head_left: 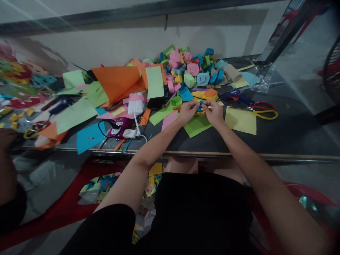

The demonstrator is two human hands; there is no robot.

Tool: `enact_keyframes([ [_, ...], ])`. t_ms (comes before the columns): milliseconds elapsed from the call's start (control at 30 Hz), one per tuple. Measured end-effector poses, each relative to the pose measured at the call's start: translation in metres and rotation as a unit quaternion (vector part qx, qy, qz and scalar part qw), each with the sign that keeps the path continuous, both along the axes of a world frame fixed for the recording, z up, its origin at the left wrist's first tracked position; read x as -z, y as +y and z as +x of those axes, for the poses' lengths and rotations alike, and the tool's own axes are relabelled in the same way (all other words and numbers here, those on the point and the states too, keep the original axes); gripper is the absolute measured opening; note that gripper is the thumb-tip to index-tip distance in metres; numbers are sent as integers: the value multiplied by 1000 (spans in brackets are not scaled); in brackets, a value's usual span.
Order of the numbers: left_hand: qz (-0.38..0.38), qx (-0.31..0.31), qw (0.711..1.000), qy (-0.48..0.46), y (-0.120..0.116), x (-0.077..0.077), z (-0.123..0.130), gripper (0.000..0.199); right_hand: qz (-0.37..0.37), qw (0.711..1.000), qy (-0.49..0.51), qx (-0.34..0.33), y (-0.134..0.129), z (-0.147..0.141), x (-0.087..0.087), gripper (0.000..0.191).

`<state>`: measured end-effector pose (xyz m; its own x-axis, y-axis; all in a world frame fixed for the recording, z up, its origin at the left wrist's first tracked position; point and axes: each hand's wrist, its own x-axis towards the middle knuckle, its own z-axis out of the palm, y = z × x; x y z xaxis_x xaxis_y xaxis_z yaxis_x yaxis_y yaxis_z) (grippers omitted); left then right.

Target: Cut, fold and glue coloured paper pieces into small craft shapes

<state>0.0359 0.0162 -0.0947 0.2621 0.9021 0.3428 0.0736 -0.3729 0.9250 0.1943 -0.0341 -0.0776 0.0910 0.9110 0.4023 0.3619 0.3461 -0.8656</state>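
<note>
As we look down from the head camera, we find both hands close together above the counter (289, 136), their fingertips pinching a small blue piece (201, 105). The left hand (188, 112) holds it from one side and the right hand (214, 111) from the other; we cannot tell its exact shape, since the fingers partly cover it. Below them we see a green sheet (197, 126) lying on the counter, with a small green box (175, 102) just beside the left hand. To the right of the right hand lie a pale yellow sheet (240, 121), scissors (265, 115) with red and yellow handles, and a blue glue gun (237, 96).

Beyond the hands, against the wall (127, 42), we notice a heap of small colored pieces (192, 69) in pink, green, blue and yellow, with a cardboard tube (232, 73) at its right side. Toward the left we see a large orange sheet (117, 83), a blue sheet (90, 136) near the front edge, and a purple power strip (120, 127). At the far left another person's arm (6, 166) reaches in, dark and blurred. We see part of a fan (333, 67) at the right edge.
</note>
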Motion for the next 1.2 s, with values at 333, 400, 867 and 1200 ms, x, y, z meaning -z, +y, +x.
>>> enact_keyframes([
  [333, -49, -1, 998, 47, -15, -9, 1, 35, 119, 985, -113, 50, 1, 5, -6, 21],
  [400, -35, -3, 998, 59, -14, -9, 0, 36, 100, 988, -110, 38, 1, 5, -6, 19],
  [867, 46, 31, 994, 94, -17, -12, 1, 30, 18, 998, -4, 52, 3, 4, -4, 26],
  [1200, 100, -7, 985, 139, -20, -16, 1, 24, -14, 996, 87, 21, 12, 3, 6, 33],
])
